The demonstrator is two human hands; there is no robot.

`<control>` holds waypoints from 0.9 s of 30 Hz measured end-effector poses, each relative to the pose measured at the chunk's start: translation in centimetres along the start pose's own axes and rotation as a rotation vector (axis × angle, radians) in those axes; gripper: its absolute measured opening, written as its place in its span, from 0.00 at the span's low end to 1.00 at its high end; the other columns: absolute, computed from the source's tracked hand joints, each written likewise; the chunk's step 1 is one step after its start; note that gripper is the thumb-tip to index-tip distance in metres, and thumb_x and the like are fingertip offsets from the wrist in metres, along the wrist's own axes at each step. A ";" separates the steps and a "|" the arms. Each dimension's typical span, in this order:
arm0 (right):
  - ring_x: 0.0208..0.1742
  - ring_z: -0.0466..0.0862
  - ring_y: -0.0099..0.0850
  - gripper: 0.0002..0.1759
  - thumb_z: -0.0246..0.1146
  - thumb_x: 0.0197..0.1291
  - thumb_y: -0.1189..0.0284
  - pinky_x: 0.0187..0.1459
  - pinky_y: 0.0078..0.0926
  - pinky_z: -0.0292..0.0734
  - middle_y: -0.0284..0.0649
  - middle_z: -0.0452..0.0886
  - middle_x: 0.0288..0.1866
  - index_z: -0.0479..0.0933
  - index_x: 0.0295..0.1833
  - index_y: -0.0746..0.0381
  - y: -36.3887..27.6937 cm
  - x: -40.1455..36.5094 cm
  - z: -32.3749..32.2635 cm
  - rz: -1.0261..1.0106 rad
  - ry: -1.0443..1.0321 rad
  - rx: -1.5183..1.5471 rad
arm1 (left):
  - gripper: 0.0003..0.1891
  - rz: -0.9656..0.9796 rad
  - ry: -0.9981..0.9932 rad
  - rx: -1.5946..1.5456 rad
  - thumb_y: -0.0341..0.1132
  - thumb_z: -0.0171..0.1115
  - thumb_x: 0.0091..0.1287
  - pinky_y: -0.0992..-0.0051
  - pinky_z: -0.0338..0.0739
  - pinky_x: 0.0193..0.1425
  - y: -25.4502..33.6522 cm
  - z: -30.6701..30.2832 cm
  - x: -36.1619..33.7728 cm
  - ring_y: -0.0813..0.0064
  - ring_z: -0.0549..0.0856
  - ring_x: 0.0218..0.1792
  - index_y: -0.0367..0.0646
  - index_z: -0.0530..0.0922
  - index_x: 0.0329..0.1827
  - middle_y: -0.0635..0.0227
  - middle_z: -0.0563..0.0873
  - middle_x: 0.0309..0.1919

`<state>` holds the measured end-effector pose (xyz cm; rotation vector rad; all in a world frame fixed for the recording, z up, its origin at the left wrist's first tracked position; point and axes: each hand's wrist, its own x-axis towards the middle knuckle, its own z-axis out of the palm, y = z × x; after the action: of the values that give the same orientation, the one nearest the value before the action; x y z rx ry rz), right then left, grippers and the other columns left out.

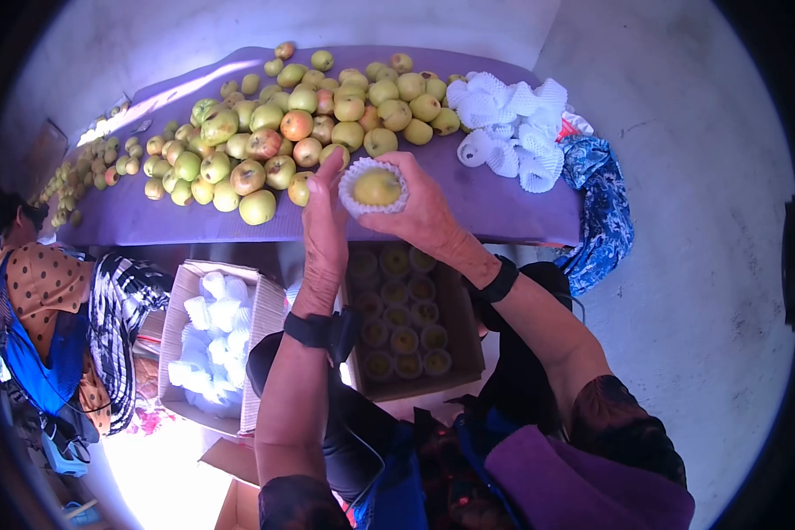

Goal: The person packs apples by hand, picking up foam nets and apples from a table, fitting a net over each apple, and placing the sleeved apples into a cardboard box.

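Note:
My right hand (424,208) is wrapped around a yellow-green apple (377,187) that sits in a white foam net (348,196). The fruit shows through the net's open end, held above the front edge of the purple-covered table (526,212). Just left of it, my left hand (325,218) is upright with its fingers stretched out, the palm side turned toward the netted apple. Beyond both hands lies a large heap of green and reddish apples (262,143). Below them, an open cardboard box (464,358) holds rows of apples in foam nets.
White foam nets (514,119) are piled on the table's right end, beside blue patterned cloth (599,190). Another cardboard box (178,305) at lower left is full of foam nets. A person in a dotted top (51,291) sits at far left near smaller apples (88,172).

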<state>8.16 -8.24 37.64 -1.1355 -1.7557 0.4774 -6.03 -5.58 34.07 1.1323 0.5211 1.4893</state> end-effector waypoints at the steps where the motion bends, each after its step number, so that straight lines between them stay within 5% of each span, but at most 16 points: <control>1: 0.55 0.77 0.39 0.39 0.76 0.42 0.66 0.55 0.33 0.72 0.47 0.74 0.53 0.66 0.60 0.64 -0.4 0.0 -0.2 0.056 -0.035 0.019 | 0.38 -0.003 -0.002 0.002 0.65 0.37 0.72 0.65 0.63 0.70 -0.6 0.2 -0.1 0.66 0.70 0.65 0.41 0.63 0.70 0.58 0.70 0.64; 7: 0.53 0.76 0.43 0.37 0.75 0.40 0.66 0.56 0.36 0.70 0.48 0.73 0.51 0.67 0.56 0.63 1.7 0.3 0.9 -0.331 0.123 -0.261 | 0.31 -0.083 -0.041 -0.329 0.59 0.33 0.76 0.65 0.68 0.68 -1.8 2.0 -0.9 0.65 0.75 0.61 0.41 0.67 0.65 0.60 0.75 0.58; 16: 0.47 0.77 0.48 0.33 0.75 0.39 0.65 0.48 0.39 0.72 0.50 0.74 0.45 0.69 0.51 0.64 1.7 0.3 1.7 -0.325 0.139 -0.166 | 0.20 -0.251 0.061 -0.381 0.45 0.42 0.77 0.67 0.72 0.63 -1.3 1.6 -0.4 0.68 0.79 0.56 0.40 0.70 0.59 0.61 0.79 0.53; 19: 0.44 0.79 0.46 0.33 0.75 0.39 0.65 0.46 0.38 0.75 0.49 0.76 0.43 0.69 0.51 0.63 1.3 0.6 1.7 -0.293 0.130 -0.172 | 0.21 -0.232 0.038 -0.284 0.47 0.42 0.76 0.67 0.72 0.63 -2.2 0.3 0.4 0.68 0.79 0.56 0.40 0.70 0.60 0.61 0.79 0.53; 21: 0.45 0.80 0.44 0.34 0.75 0.39 0.65 0.46 0.37 0.75 0.49 0.76 0.43 0.68 0.51 0.63 1.1 1.1 1.5 -0.289 0.122 -0.192 | 0.24 0.111 -0.005 0.307 0.52 0.40 0.76 0.70 0.75 0.55 -2.9 -0.3 0.8 0.71 0.79 0.51 0.41 0.69 0.60 0.62 0.79 0.50; 22: 0.46 0.80 0.43 0.34 0.75 0.39 0.64 0.47 0.36 0.75 0.48 0.76 0.44 0.68 0.52 0.63 1.2 1.2 1.4 -0.236 0.087 -0.122 | 0.24 0.104 -0.006 0.306 0.52 0.40 0.76 0.70 0.75 0.55 -1.5 0.5 0.5 0.71 0.79 0.51 0.41 0.69 0.60 0.62 0.79 0.50; 24: 0.47 0.80 0.41 0.35 0.75 0.39 0.64 0.48 0.36 0.75 0.48 0.76 0.45 0.68 0.52 0.64 1.2 1.6 1.0 -0.174 0.052 -0.053 | 0.30 -0.271 -0.023 -0.349 0.59 0.42 0.74 0.67 0.76 0.57 1.0 1.7 0.2 0.68 0.79 0.55 0.42 0.66 0.64 0.62 0.77 0.56; 27: 0.48 0.80 0.41 0.37 0.76 0.38 0.63 0.49 0.35 0.75 0.49 0.76 0.46 0.68 0.54 0.63 1.8 1.8 0.4 -0.231 0.039 -0.160 | 0.34 -0.269 -0.078 -0.242 0.62 0.43 0.72 0.65 0.75 0.59 1.2 1.2 0.0 0.68 0.77 0.60 0.43 0.63 0.68 0.63 0.74 0.60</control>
<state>8.46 -5.75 37.02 -1.0269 -1.8889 0.1768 -5.54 -6.26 35.56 0.8893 0.4095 1.2326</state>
